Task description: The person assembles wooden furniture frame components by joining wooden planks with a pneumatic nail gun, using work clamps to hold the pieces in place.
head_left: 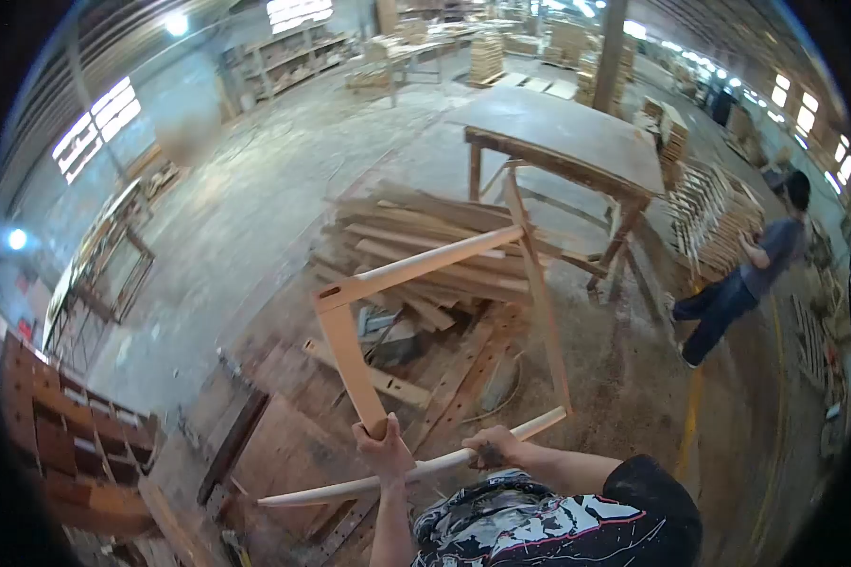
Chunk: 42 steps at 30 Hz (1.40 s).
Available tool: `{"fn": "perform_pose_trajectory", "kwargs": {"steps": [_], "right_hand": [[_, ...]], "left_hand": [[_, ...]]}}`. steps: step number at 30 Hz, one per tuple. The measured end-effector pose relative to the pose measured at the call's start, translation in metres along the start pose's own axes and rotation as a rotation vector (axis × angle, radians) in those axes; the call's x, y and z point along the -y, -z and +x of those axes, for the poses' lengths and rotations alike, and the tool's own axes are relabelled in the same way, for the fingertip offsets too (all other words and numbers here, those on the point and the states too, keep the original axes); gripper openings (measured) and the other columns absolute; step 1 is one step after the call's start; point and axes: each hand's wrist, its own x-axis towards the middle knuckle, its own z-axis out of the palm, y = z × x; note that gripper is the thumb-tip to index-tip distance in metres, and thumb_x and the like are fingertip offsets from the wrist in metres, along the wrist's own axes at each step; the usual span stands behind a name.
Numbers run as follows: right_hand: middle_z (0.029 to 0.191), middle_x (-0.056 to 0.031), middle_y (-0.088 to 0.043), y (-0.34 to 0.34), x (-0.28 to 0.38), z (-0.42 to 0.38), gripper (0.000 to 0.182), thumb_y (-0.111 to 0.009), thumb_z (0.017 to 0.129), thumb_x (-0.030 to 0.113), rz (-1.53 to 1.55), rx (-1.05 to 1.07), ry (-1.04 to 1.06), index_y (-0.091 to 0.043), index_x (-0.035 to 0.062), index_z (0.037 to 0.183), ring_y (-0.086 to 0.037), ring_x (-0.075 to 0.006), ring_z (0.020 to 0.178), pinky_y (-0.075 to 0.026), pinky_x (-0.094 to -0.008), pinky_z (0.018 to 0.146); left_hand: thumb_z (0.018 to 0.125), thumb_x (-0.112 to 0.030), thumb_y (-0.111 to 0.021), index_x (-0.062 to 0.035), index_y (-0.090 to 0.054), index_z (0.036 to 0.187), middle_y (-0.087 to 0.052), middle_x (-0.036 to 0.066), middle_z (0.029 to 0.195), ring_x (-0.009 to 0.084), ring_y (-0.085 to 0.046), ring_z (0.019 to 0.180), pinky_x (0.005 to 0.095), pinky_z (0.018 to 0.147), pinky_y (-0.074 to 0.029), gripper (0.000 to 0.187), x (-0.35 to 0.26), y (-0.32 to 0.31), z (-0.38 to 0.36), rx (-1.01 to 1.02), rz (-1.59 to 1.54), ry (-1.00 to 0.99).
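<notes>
I see the left hand (385, 449) clasped on the wooden frame (421, 266), nearer my camera than the board pile (416, 214); the right hand (494, 447), apart from it, grips the lower curved bar (350, 489). I cannot read the shirt print (558, 520); a table (567, 132) stands beyond the pile on grey floor (255, 208).

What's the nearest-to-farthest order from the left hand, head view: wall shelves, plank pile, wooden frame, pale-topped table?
From the left hand:
1. Wooden frame: in its grip
2. Plank pile: on the floor ahead
3. Pale-topped table: ahead, right
4. Wall shelves: far back, left
</notes>
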Motion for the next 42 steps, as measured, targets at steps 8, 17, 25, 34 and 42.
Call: {"fn": "perform_pose_trajectory", "kwargs": {"steps": [8, 17, 25, 34, 42], "right_hand": [[0.084, -0.0134, -0.07, 0.021, -0.067, -0.059, 0.027, -0.077, 0.076, 0.028, 0.18, -0.549, 0.018, -0.068, 0.0145, 0.097, -0.071, -0.0341, 0.08, -0.054, -0.0445, 0.07], [0.077, -0.0056, -0.065, 0.098, -0.138, -0.106, 0.026, -0.074, 0.081, 0.028, 0.934, -0.858, -0.147, -0.069, 0.0092, 0.097, -0.06, -0.0202, 0.067, -0.047, -0.0339, 0.063], [0.081, -0.0028, -0.061, 0.143, -0.229, -0.149, 0.021, -0.075, 0.085, 0.013, 1.258, -1.285, -0.111, -0.063, 0.0005, 0.097, -0.061, -0.0116, 0.066, -0.044, -0.0259, 0.051], [0.054, -0.0009, -0.053, 0.202, -0.315, -0.164, 0.024, -0.07, 0.094, 0.021, 1.056, -1.597, -0.398, -0.057, 0.0068, 0.08, -0.053, -0.0116, 0.041, -0.043, -0.0287, 0.037], [0.085, -0.0053, -0.063, 0.188, -0.562, -0.221, 0.034, -0.069, 0.09, 0.02, 1.967, -1.064, 0.568, -0.059, -0.0023, 0.114, -0.061, -0.0153, 0.069, -0.056, -0.037, 0.067]], "left_hand": [[0.087, -0.036, -0.081, -0.001, -0.057, 0.111, -0.063, 0.016, 0.094, 0.0319, -0.065, 0.08, 0.0405, 0.071, -0.051, 0.049, -0.136, -0.092, -0.025, 0.395, 0.173, -0.59], [0.092, -0.014, -0.071, -0.0005, -0.063, 0.111, -0.065, 0.016, 0.099, 0.0325, -0.065, 0.086, 0.0411, 0.071, -0.054, 0.024, -0.162, -0.032, -0.015, 0.276, -0.091, -1.094], [0.093, -0.015, -0.068, -0.0015, -0.068, 0.095, -0.066, 0.017, 0.096, 0.0332, -0.065, 0.084, 0.0419, 0.074, -0.051, 0.014, 0.015, 0.027, -0.032, 0.332, 0.272, -0.328], [0.093, -0.021, -0.067, 0.0015, -0.067, 0.093, -0.066, 0.016, 0.083, 0.0318, -0.065, 0.078, 0.0419, 0.073, -0.051, 0.023, 0.137, 0.007, -0.074, 0.075, 0.506, 0.068], [0.094, -0.031, -0.064, -0.0056, -0.071, 0.102, -0.069, 0.015, 0.106, 0.0367, -0.067, 0.098, 0.0457, 0.082, -0.053, 0.027, 0.074, -0.077, -0.161, 0.285, 0.618, -0.004]]}}
